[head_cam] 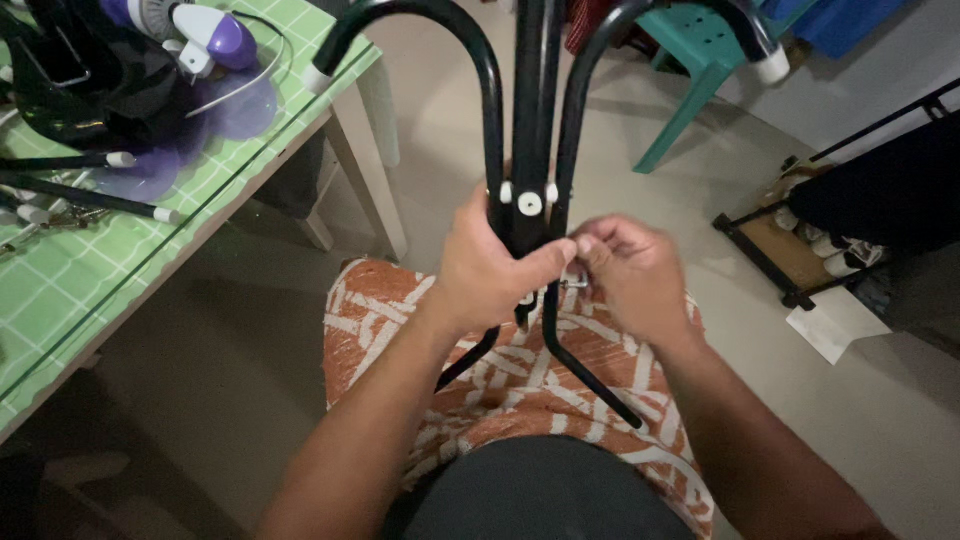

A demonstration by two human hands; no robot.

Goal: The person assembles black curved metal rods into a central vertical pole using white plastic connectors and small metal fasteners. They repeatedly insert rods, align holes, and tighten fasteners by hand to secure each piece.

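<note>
A black metal stand (527, 110) with curved tube legs and white end caps rises from my lap. My left hand (490, 262) is wrapped around its central joint, just below a white round cap (530, 204). My right hand (630, 272) pinches a small silver screw or bolt (576, 283) against the right side of the joint. Two lower black legs (590, 375) stick out past my orange and white patterned shorts (520, 360).
A table with a green checked cloth (120, 270) stands at the left, holding black rods and a purple and white fan part (205, 35). A teal plastic chair (700, 60) sits behind, and a low black rack (800, 250) with shoes at the right.
</note>
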